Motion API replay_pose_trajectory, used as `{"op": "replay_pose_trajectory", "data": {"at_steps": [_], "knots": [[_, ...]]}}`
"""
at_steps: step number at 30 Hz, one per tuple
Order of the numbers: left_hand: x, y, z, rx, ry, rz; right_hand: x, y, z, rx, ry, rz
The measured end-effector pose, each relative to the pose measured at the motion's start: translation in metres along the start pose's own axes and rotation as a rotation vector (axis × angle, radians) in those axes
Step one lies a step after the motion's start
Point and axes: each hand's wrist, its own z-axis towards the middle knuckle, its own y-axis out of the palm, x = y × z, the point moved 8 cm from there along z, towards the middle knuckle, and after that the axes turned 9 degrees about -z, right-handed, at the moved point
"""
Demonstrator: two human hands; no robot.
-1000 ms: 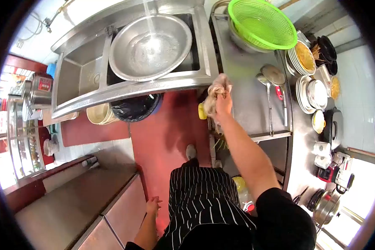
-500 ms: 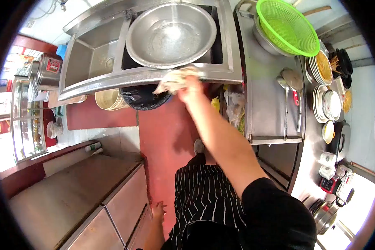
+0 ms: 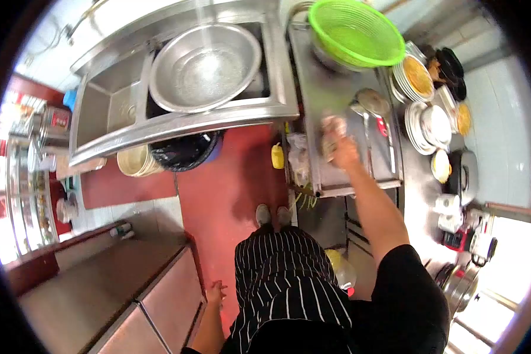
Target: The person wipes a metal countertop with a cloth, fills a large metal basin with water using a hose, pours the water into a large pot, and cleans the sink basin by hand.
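Observation:
My right hand [image 3: 345, 153] presses a crumpled, pale cloth [image 3: 334, 128] onto the steel worktop [image 3: 330, 177] to the right of the sink. The hand and the cloth are a little blurred. Just right of it lie a long-handled skimmer [image 3: 373, 101] and a utensil with a red grip [image 3: 382, 126]. Down at my side, beside the steel cabinet, hangs my left hand [image 3: 216, 292]; its fingers are loosely apart and hold nothing.
Water runs into a large metal basin [image 3: 162, 97] in the sink [image 3: 130, 138]. A green plastic colander [image 3: 357, 38] stands at the worktop's back. Stacked plates [image 3: 419, 127] line the right counter. Under the sink are a black-lined bin [image 3: 186, 152] and a yellow bottle [image 3: 277, 156].
My right hand has carried the cloth from the sink's front edge over to the worktop on the right. The view has shifted to the right; my left hand still hangs low.

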Motion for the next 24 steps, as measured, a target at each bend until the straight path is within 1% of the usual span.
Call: {"op": "replay_pose_trajectory", "data": {"at_steps": [1, 3, 5, 6, 8, 9, 11, 12, 13, 14, 16, 17, 18, 19, 20, 21, 22, 23, 24], "knots": [[0.009, 0.005, -0.002, -0.012, 0.013, 0.014, -0.020, -0.004, -0.029, 0.211, -0.038, -0.098], [0.022, 0.004, 0.004, -0.027, 0.039, 0.058, -0.017, 0.007, -0.073, 0.416, -0.045, -0.187], [0.018, 0.011, 0.014, -0.078, 0.065, -0.104, -0.014, 0.041, -0.083, 0.145, -0.330, 0.033], [0.019, 0.009, 0.015, -0.081, 0.078, -0.092, -0.003, 0.023, -0.087, 0.155, -0.318, 0.043], [0.018, 0.015, 0.012, -0.206, 0.071, -0.049, 0.017, 0.019, -0.107, -0.616, -0.370, -0.164], [0.019, 0.017, 0.003, -0.206, 0.085, -0.033, 0.028, 0.028, -0.101, -0.608, -0.363, -0.145], [0.013, 0.019, 0.002, -0.098, 0.188, 0.053, 0.070, 0.004, -0.063, 0.131, -0.114, 0.249], [0.005, 0.019, 0.011, -0.186, 0.116, 0.055, 0.077, 0.019, -0.047, 0.167, -0.055, 0.292], [0.008, 0.022, 0.006, -0.193, 0.121, 0.080, 0.075, 0.027, -0.038, 0.200, 0.009, 0.335], [0.012, 0.025, -0.004, -0.131, 0.150, 0.174, 0.057, 0.010, -0.060, 0.102, 0.066, 0.194], [0.025, 0.035, -0.027, -0.051, 0.191, 0.359, 0.012, 0.007, -0.093, 0.044, 0.140, -0.043], [0.034, 0.041, -0.037, -0.032, 0.201, 0.451, 0.003, 0.023, -0.103, 0.079, 0.051, -0.004], [0.020, 0.034, -0.002, -0.083, 0.202, 0.274, -0.006, 0.038, -0.113, 0.109, -0.038, 0.034], [0.014, 0.036, 0.019, -0.137, 0.195, 0.092, -0.012, 0.041, -0.128, 0.140, -0.245, 0.199], [0.033, 0.049, -0.001, -0.146, 0.220, 0.125, 0.002, 0.043, -0.136, 0.141, -0.218, 0.202], [0.049, 0.058, -0.013, -0.154, 0.245, 0.159, 0.015, 0.051, -0.143, 0.036, -0.190, 0.371], [0.062, 0.068, -0.010, -0.240, 0.267, 0.123, 0.030, 0.059, -0.155, -0.064, -0.155, 0.546], [0.074, 0.079, -0.010, -0.275, 0.286, 0.128, 0.051, 0.062, -0.173, -0.059, -0.116, 0.557], [0.085, 0.087, -0.007, -0.309, 0.304, 0.133, 0.082, 0.059, -0.192, 0.032, -0.065, 0.642]]}}
